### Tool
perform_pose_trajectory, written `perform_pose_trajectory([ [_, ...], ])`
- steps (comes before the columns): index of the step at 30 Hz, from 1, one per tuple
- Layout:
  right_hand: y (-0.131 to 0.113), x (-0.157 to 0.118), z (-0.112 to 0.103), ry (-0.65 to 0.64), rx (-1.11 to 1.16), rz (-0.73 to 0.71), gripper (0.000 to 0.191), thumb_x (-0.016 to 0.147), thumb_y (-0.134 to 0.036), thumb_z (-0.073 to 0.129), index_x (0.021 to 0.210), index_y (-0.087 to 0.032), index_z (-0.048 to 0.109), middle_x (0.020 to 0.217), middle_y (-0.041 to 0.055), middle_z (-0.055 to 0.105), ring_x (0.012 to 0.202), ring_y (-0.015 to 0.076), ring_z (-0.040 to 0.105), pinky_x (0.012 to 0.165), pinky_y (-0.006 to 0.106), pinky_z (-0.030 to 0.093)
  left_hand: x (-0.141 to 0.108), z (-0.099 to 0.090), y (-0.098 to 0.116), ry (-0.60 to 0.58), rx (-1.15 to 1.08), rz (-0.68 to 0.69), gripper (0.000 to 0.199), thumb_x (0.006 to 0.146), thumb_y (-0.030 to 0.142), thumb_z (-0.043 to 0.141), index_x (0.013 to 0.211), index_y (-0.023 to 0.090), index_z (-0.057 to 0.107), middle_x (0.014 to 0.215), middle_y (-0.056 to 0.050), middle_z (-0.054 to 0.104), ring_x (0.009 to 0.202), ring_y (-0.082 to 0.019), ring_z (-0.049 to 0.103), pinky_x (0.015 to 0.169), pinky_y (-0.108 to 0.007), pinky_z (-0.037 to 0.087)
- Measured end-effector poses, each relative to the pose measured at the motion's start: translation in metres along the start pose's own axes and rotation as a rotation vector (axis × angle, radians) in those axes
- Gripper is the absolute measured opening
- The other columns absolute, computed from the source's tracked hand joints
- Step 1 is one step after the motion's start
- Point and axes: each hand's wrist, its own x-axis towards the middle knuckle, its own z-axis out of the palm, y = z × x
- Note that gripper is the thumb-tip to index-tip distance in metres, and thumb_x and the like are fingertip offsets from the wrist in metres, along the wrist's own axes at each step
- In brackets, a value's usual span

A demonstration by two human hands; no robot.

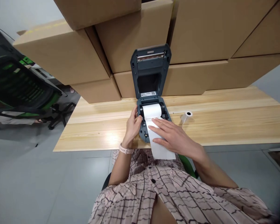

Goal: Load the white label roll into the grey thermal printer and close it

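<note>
A dark grey label printer (143, 135) stands on the wooden table with its lid (150, 67) raised. Inside it sits a white paper roll (152, 111), and a strip of its paper (162, 152) runs out over the front and past the table edge. My left hand (132, 125) rests against the printer's left side, thumb on its rim. Lying flat on the paper strip, my right hand (169, 135) has its fingers spread. A small white roll with a dark core (186, 116) is on the table to the right.
Stacked cardboard boxes (198, 31) line the back of the wooden table (235, 118), close behind the lid. At the left stands a black and green office chair (16, 84) on the grey floor. The table's front edge is near my lap.
</note>
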Motion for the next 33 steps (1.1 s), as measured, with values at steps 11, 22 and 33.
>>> perform_pose_trajectory([
  [11, -0.010, -0.003, 0.014, 0.057, -0.004, 0.033, 0.055, 0.107, -0.055, 0.053, 0.156, -0.031, 0.054, 0.166, 0.0122, 0.051, 0.157, 0.0348, 0.046, 0.117, 0.066, 0.052, -0.002, 0.004, 0.006, 0.012, -0.131, -0.039, 0.065, 0.101, 0.032, 0.054, 0.164, 0.024, 0.039, 0.171, -0.011, 0.045, 0.154, -0.024, 0.048, 0.131, -0.047, 0.037],
  [22, 0.005, -0.007, -0.023, 0.002, 0.362, -0.059, 0.041, 0.100, -0.051, 0.068, 0.138, -0.037, 0.073, 0.149, 0.0028, 0.069, 0.140, 0.0348, 0.065, 0.117, 0.058, 0.056, -0.062, 0.018, 0.023, 0.024, -0.123, -0.223, 0.103, 0.093, 0.050, 0.074, 0.172, 0.033, 0.011, 0.183, -0.009, 0.017, 0.168, -0.034, 0.020, 0.136, -0.052, 0.027],
  [33, 0.136, 0.191, -0.094, 0.579, 0.766, 0.251, 0.064, 0.116, -0.041, 0.003, 0.162, -0.013, 0.037, 0.153, 0.0055, 0.065, 0.147, 0.0171, 0.057, 0.121, 0.044, 0.044, -0.101, 0.023, 0.038, -0.003, -0.193, -0.294, 0.115, 0.089, 0.058, 0.078, 0.173, 0.037, 0.002, 0.184, -0.006, 0.004, 0.169, -0.037, 0.016, 0.135, -0.051, 0.033],
])
